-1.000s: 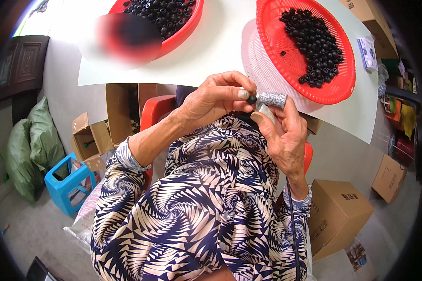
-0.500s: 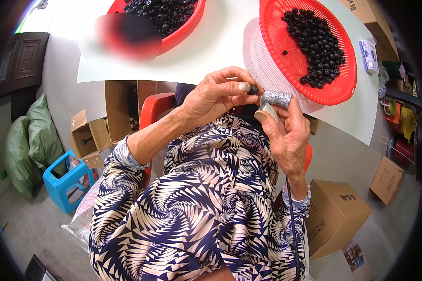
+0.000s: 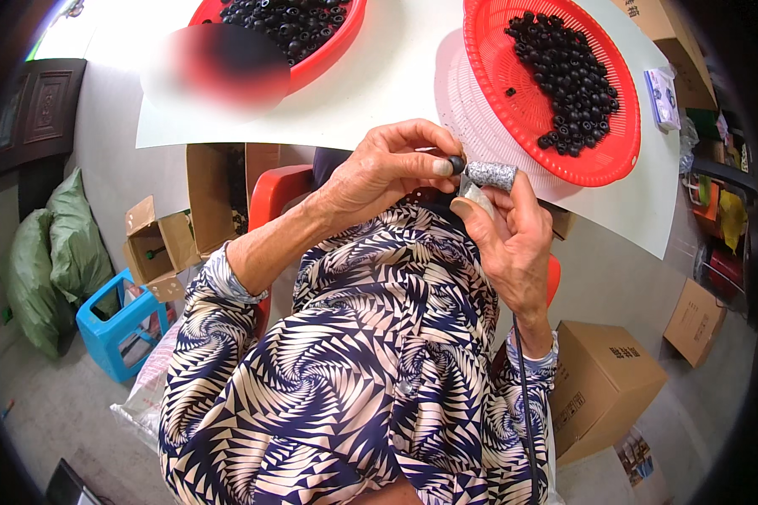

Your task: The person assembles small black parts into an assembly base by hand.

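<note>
My left hand (image 3: 400, 160) pinches a small round black part (image 3: 456, 165) between thumb and fingers. Close to its right, my right hand (image 3: 515, 227) is closed round a small tool with whitish wrapping (image 3: 477, 199); what kind of tool it is I cannot make out. A speckled grey sleeve (image 3: 492, 174) covers my right index finger or part of the tool, I cannot tell which. The tool's tip is at the black part, and whether they touch is unclear. Beyond my right hand, a red plastic basket (image 3: 486, 93) holds many small black parts (image 3: 568, 84).
A second red basket (image 3: 352, 38) with black parts stands at the far left of the white table (image 3: 396, 97). Cardboard boxes (image 3: 606, 379) lie at right. A blue stool (image 3: 114, 332) and green sacks (image 3: 76, 244) are at left. A dark cord (image 3: 526, 412) runs along my right arm.
Both hands have shifted very slightly to the left. The black part now shows more between my left fingertips, and the grey sleeve has moved a little left with my right hand.
</note>
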Demonstrator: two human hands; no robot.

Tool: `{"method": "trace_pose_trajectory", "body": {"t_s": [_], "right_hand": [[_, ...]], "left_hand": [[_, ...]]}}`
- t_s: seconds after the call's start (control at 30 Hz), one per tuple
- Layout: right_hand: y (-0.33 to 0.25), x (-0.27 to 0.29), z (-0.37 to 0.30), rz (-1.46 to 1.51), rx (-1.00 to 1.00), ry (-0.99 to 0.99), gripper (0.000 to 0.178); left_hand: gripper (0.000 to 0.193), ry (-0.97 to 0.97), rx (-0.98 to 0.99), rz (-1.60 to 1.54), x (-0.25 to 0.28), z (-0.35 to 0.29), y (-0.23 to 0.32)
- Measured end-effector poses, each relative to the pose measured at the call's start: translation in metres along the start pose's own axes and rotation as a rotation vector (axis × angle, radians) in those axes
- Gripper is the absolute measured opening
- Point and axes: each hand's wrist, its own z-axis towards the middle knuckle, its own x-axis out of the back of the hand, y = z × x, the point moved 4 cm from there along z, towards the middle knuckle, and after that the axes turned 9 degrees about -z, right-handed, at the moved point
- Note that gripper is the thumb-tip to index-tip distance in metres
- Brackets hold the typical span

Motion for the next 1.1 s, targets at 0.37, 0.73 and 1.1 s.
{"method": "trace_pose_trajectory", "body": {"t_s": [0.37, 0.73, 1.1], "right_hand": [[0.007, -0.002, -0.001, -0.024, 0.023, 0.005, 0.032], [0.004, -0.002, 0.001, -0.044, 0.054, -0.005, 0.031], [0.005, -0.003, 0.001, -0.051, 0.042, -0.010, 0.032]], "left_hand": [[0.020, 0.053, -0.069, 0.236, -0.008, -0.004, 0.007], [0.018, 0.053, -0.107, 0.327, -0.009, -0.004, 0.012], [0.018, 0.069, -0.080, 0.332, -0.006, -0.004, 0.010]]}}
